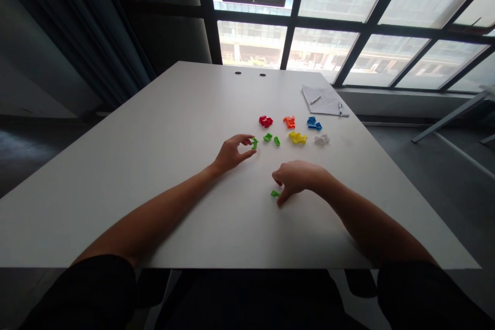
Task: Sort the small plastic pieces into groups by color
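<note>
Between the thumb and fingers of my left hand (234, 151) is a small green plastic piece (254, 144), pinched just above the white table. My right hand (297, 176) is low over the table, nearer to me. Its thumb and curled fingers stand apart, and a second green piece (275, 193) lies beside the thumb tip; whether they touch I cannot tell. Two more green pieces, a chunky one (267, 137) and a narrow one (277, 141), rest just right of my left hand.
Small plastic pieces lie in colour groups farther back: red (265, 121), orange (289, 122), blue (314, 124), yellow (297, 138) and white (322, 139). A written paper sheet (325, 104) with pens is at the back right of the white table (185, 113). Windows rise behind.
</note>
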A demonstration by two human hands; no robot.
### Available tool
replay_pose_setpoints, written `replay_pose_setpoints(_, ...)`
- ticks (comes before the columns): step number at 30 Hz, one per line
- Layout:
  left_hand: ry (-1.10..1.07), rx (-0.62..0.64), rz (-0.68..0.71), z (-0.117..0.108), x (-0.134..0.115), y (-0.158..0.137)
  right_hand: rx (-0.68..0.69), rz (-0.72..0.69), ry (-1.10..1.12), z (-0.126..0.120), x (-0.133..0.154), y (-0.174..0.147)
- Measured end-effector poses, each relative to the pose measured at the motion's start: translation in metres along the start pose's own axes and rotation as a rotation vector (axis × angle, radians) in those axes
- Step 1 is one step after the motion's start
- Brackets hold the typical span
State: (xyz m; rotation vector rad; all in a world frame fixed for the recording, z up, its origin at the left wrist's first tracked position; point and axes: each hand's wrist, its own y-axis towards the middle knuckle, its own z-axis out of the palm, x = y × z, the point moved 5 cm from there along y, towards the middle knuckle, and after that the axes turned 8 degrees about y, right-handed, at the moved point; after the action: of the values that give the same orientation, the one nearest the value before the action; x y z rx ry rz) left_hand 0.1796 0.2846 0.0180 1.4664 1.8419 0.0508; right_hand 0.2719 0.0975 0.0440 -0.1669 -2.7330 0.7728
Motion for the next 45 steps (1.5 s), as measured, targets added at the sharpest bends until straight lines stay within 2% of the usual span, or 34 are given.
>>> replay_pose_setpoints(3, 0.012, -0.039, -0.096, 0.001, 0.016, 0.006, -0.04, -0.013, 0.067, 0.002, -0.004, 0.004)
replay_pose_setpoints(7, 0.097, 0.05, -0.139, 0.01, 0.024, 0.015, -0.038, -0.017, 0.15, 0.002, -0.004, 0.006)
replay_pose_setpoints(12, 0.279, 0.145, -0.141, 0.022, 0.026, 0.03, 0.042, -0.042, 0.054, 0.002, 0.003, 0.003)
replay_pose_setpoints(17, 0.386, 0.141, -0.149, 0.028, 0.032, 0.041, -0.001, -0.062, 0.006, -0.005, 0.0, 0.002)
replay_pose_setpoints(21, 0.427, 0.204, -0.164, 0.036, 0.041, 0.042, -0.114, -0.094, 0.097, -0.018, -0.014, 0.005)
replay_pose_setpoints(24, 0.439, 0.23, -0.16, 0.039, 0.045, 0.041, -0.307, -0.089, 0.153, -0.03, -0.03, 0.013)
replay_pose_setpoints(28, 0.414, 0.201, -0.132, 0.037, 0.045, 0.036, -0.615, 0.093, 0.206, -0.034, -0.059, 0.028)
replay_pose_setpoints(31, 0.342, 0.145, -0.088, 0.031, 0.037, 0.024, -0.755, 0.214, 0.243, -0.027, -0.074, 0.039)
replay_pose_setpoints(34, 0.32, 0.127, -0.025, 0.024, 0.021, 0.006, -0.805, 0.244, 0.245, -0.018, -0.079, 0.048)
replay_pose_setpoints(38, 0.376, 0.188, 0.024, 0.021, 0.001, -0.008, -0.834, 0.248, 0.207, -0.009, -0.079, 0.056)
replay_pose_setpoints(42, 0.381, 0.25, -0.031, 0.022, -0.003, -0.005, -0.841, 0.24, 0.185, -0.003, -0.077, 0.062)
replay_pose_setpoints(45, 0.407, 0.298, -0.078, 0.023, 0.0, -0.003, -0.933, 0.195, 0.22, -0.007, -0.082, 0.059)
